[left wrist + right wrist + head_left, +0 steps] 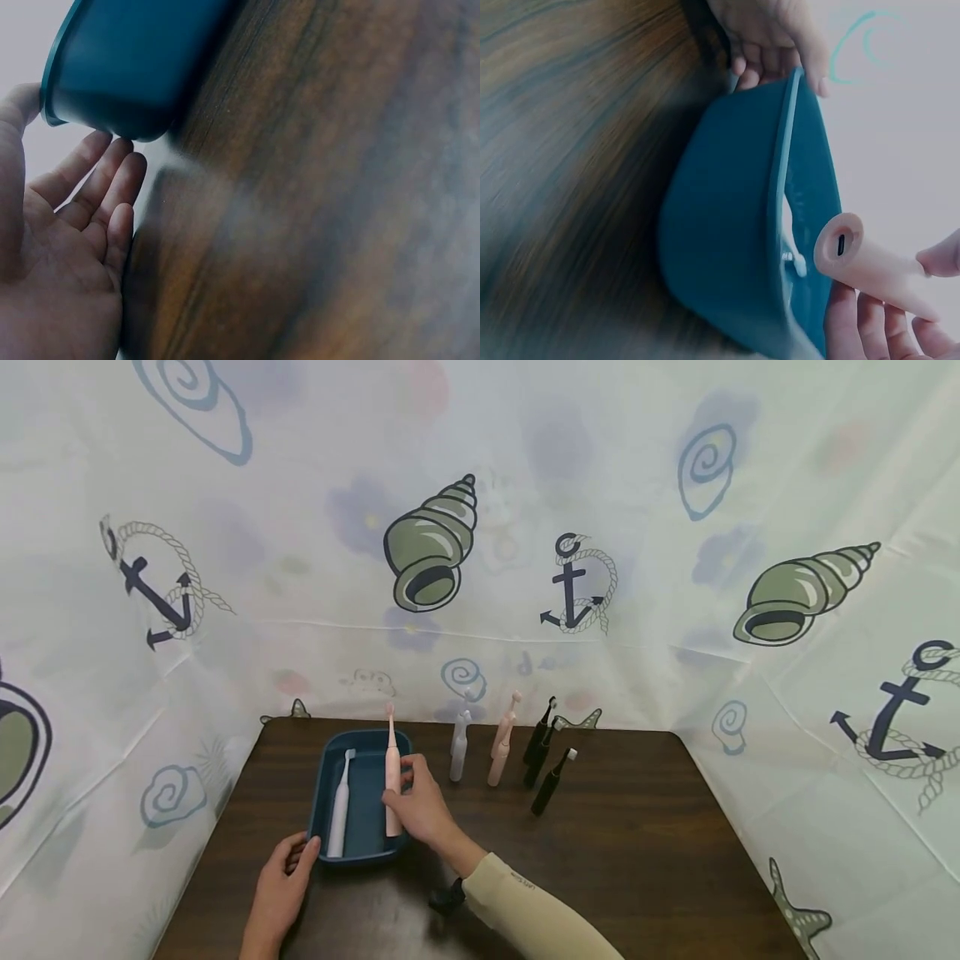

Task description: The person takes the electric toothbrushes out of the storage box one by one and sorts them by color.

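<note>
My right hand [422,802] pinches a pink electric toothbrush [393,768] over the right side of a dark blue plastic bin [322,777]. The brush stands with its head up; its base, with a dark slot, shows in the right wrist view [841,244]. A white electric toothbrush [339,818] leans along the left inside of the bin. At the bin's near left corner, my left hand [283,878] holds the edge, thumb at the rim and fingertips against the outer wall, as the left wrist view [75,225] shows.
Right of the bin, white toothbrushes [458,756], pink toothbrushes [498,764] and black toothbrushes [547,785] stand upright on the dark wooden table [637,860]. A patterned curtain [510,485] hangs behind the table. A small black object [446,897] is by my right wrist.
</note>
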Demonstrator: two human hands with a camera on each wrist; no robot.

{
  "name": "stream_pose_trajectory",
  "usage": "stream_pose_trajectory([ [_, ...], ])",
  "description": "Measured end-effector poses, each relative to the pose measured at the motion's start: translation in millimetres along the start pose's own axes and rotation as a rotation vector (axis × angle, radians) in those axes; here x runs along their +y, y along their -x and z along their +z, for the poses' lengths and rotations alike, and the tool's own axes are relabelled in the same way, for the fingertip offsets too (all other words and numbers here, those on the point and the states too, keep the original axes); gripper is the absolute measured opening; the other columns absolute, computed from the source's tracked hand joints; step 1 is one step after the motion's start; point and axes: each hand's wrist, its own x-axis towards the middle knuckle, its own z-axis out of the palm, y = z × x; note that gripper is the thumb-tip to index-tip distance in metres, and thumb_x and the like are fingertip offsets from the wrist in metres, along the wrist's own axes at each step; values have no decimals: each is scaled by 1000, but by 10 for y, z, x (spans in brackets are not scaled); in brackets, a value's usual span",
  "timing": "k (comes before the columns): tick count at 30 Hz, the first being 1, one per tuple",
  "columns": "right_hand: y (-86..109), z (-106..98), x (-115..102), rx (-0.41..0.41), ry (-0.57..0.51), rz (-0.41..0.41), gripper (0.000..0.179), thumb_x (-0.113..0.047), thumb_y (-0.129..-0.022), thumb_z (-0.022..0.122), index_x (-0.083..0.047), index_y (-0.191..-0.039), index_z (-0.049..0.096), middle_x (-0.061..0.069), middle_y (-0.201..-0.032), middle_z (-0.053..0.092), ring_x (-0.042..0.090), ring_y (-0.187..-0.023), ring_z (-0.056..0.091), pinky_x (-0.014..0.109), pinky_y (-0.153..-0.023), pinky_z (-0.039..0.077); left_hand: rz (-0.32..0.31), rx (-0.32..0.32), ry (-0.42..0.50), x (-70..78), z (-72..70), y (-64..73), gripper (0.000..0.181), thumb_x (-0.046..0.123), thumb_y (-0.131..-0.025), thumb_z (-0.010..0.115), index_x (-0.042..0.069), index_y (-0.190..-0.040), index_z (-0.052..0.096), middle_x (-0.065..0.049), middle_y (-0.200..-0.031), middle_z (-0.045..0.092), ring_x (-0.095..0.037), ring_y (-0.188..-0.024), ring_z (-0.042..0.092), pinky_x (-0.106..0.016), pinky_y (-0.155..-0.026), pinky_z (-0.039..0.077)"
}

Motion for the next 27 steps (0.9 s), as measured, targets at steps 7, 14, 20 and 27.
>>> stream_pose_trajectory([
  [7, 10, -205, 183, 83, -7, -44, 50, -16, -98, 72, -16, -142, 49, 8, -115, 61, 16, -90, 64, 31, -72, 55, 8, 16, 9, 16, 19, 5, 79, 63, -109, 50, -1, -154, 49, -28, -146, 60, -34, -126, 59, -19, -84, 45],
  [14, 18, -383, 287, 163, -10, -35, 52, -18, -99, 73, -16, -145, 49, 11, -122, 62, 18, -97, 65, 32, -76, 56, 12, 34, -1, 30, 22, 12, 75, 59, -110, 50, -2, -154, 49, -28, -145, 61, -36, -126, 59, -30, -92, 49],
  [20, 52, -490, 321, 197, -28, -62, 53, -16, -99, 73, -18, -146, 49, 13, -130, 60, 21, -100, 63, 31, -79, 55, 8, 14, 12, 33, 12, 9, 77, 60, -110, 51, -1, -156, 47, -27, -147, 59, -35, -128, 58, -17, -86, 44],
  [27, 98, -581, 420, 223, -56, -104, 52, -10, -100, 72, -19, -146, 50, 14, -132, 63, 24, -106, 66, 33, -84, 57, 5, 21, 19, 40, 12, 19, 74, 58, -110, 51, -1, -155, 48, -27, -146, 60, -33, -126, 57, -12, -81, 40],
])
